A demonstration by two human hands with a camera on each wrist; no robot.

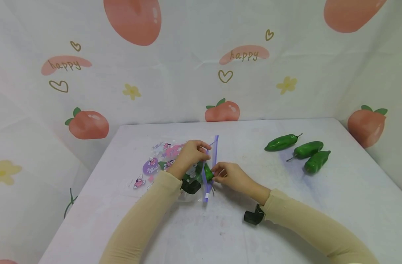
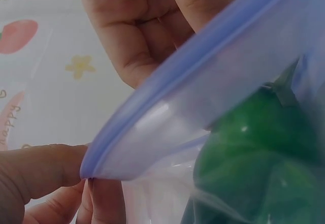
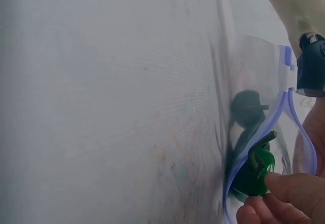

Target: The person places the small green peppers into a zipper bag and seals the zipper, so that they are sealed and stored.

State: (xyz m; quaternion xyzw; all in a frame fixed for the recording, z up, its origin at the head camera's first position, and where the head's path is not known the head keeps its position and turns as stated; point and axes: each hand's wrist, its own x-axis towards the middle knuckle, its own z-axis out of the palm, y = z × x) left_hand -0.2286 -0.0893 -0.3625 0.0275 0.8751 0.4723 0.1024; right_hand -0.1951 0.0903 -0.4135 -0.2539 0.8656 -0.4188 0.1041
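A clear zip bag [image 1: 169, 174] with pink and purple cartoon prints lies on the table, its purple-edged mouth [image 2: 152, 89] facing right and spread apart. My left hand [image 1: 193, 153] reaches over the bag and pinches one purple lip between thumb and fingers. A green pepper [image 3: 250, 176] is at the mouth, stem outward, its body partly behind the plastic. The right hand [image 1: 233, 178] pinches that pepper near its stem end with thumb and fingertips. More green shows through the film, including another pepper [image 3: 247, 107] inside the bag.
To the right on the white table [image 1: 220, 234] lie three green peppers: one at the back [image 1: 281, 142], one beside it [image 1: 308, 149] and one nearer [image 1: 317, 162]. A white slider [image 1: 207, 197] sits at the near end of the bag's zip. A printed cloth hangs behind.
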